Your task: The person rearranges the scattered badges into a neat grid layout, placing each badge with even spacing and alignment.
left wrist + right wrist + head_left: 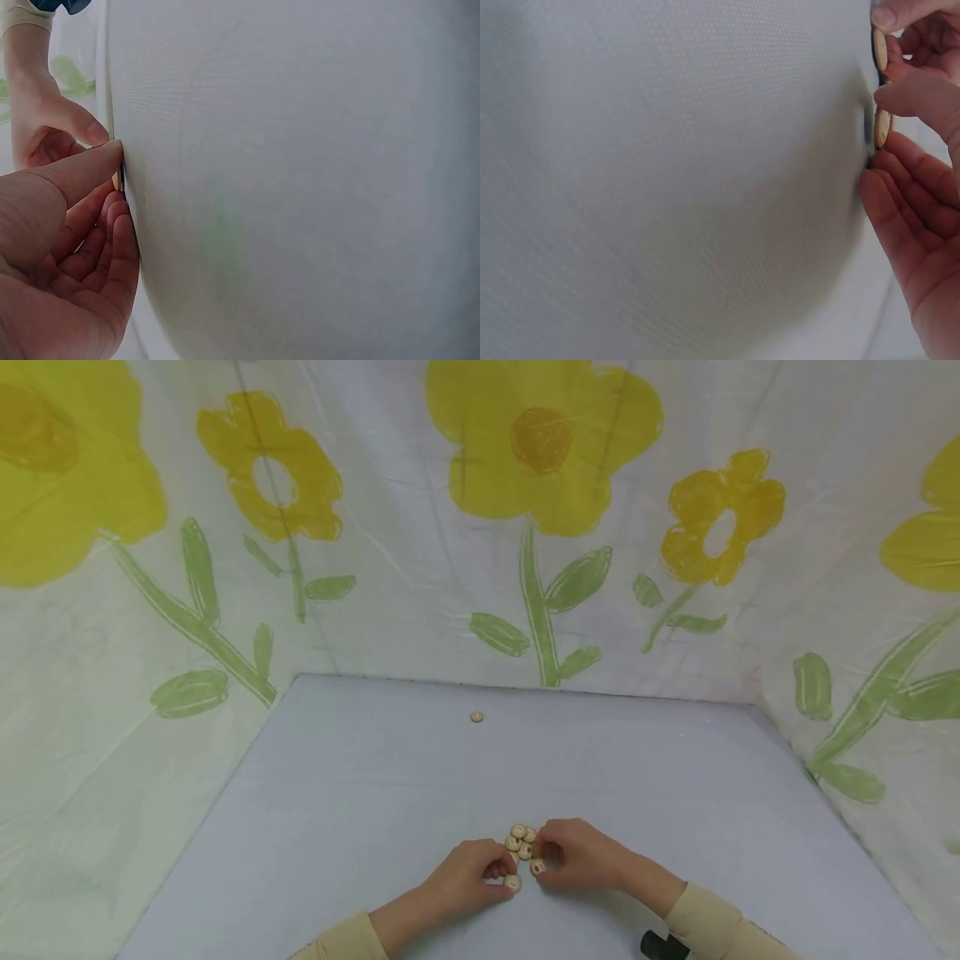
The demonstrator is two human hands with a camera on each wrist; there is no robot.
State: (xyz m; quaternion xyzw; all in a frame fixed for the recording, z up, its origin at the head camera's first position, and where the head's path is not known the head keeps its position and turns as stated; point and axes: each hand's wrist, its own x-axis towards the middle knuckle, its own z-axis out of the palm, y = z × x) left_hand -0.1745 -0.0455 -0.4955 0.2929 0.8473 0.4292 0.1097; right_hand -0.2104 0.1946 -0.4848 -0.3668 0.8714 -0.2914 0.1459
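Several small round wooden discs with dark marks lie in a tight cluster [519, 842] on the pale table, some overlapping. Just in front of it, my left hand [468, 875] pinches one wooden disc [512, 882] between thumb and fingers, flat at the tabletop. To the right, my right hand [583, 856] pinches another disc [537, 867] the same way. In the right wrist view the two held discs, the right one [883, 127] and the left one [880, 49], are seen edge-on, close together. The left wrist view shows only a sliver of disc [118, 178] between fingertips.
A lone wooden disc [477, 717] lies near the table's far edge. White sheeting printed with yellow flowers [542, 439] hangs behind and beside the table [360, 810]. A black object [663, 946] sits by the right sleeve.
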